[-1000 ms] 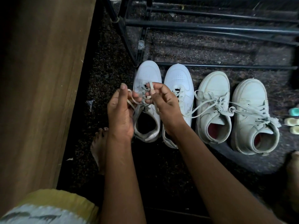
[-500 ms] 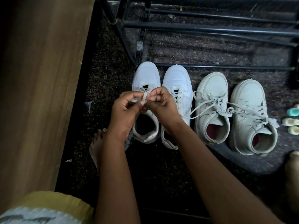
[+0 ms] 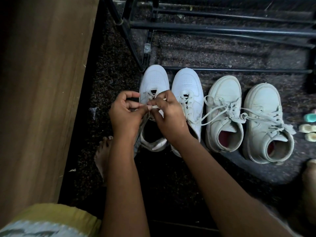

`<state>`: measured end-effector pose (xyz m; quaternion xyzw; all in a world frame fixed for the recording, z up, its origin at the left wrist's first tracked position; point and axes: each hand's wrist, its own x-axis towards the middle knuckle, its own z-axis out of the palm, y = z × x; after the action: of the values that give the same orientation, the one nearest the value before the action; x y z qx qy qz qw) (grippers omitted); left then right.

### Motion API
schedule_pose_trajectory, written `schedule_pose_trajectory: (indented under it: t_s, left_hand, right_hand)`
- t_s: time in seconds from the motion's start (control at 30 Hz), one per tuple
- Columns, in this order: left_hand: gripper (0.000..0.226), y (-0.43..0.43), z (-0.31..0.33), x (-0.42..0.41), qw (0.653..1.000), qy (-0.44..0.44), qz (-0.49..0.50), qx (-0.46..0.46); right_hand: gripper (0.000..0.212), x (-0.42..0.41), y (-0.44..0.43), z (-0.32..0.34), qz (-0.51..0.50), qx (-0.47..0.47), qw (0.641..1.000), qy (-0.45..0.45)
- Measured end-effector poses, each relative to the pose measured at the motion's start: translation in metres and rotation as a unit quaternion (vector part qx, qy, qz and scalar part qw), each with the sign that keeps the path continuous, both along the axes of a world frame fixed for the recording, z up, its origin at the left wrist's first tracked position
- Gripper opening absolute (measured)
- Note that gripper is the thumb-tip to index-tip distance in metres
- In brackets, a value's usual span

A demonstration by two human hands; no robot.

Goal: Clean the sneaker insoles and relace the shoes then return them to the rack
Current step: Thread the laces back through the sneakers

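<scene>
While both hands work over the leftmost white sneaker (image 3: 153, 79) at centre frame, the lace (image 3: 154, 106) could slip from the pinch if either pull slackens, leaving the lacing loose; a stray lace (image 3: 203, 119) from the grey pair (image 3: 224, 93) lies across the second white sneaker (image 3: 186, 82) and might snag. The left hand (image 3: 126, 115) and right hand (image 3: 168, 113) each hold a narrow grip on the lace, pinched where their fingertips meet, just above the tongue; the rack (image 3: 222, 29) stands beyond, at the top of the frame
</scene>
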<state>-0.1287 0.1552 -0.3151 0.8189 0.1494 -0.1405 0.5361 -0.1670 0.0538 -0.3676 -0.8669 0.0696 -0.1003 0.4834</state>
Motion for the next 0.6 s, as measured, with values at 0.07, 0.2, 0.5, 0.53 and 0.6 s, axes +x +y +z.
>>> schedule_pose_trajectory:
  t_s: [0.07, 0.2, 0.5, 0.53, 0.6]
  left_hand:
    - [0.041, 0.003, 0.001, 0.0, 0.999, -0.007, -0.04, 0.0]
    - [0.028, 0.002, 0.002, 0.001, 0.988, -0.054, -0.128, 0.073]
    - [0.013, 0.003, -0.002, 0.004, 0.949, -0.077, -0.218, 0.213]
    - [0.012, 0.003, -0.003, 0.004, 0.948, -0.07, -0.224, 0.216]
    - [0.012, 0.006, -0.008, 0.004, 0.952, -0.051, -0.221, 0.206]
  right_hand:
    - [0.014, 0.002, -0.002, 0.002, 0.0, 0.025, 0.999, 0.042]
    - [0.012, 0.005, -0.011, 0.005, 0.033, 0.069, 0.989, 0.125]
    - [0.028, 0.005, -0.018, 0.013, 0.065, 0.193, 0.959, 0.196]
    - [0.027, 0.005, -0.019, 0.015, 0.065, 0.219, 0.953, 0.2]
    - [0.025, 0.005, -0.021, 0.018, 0.065, 0.253, 0.945, 0.198]
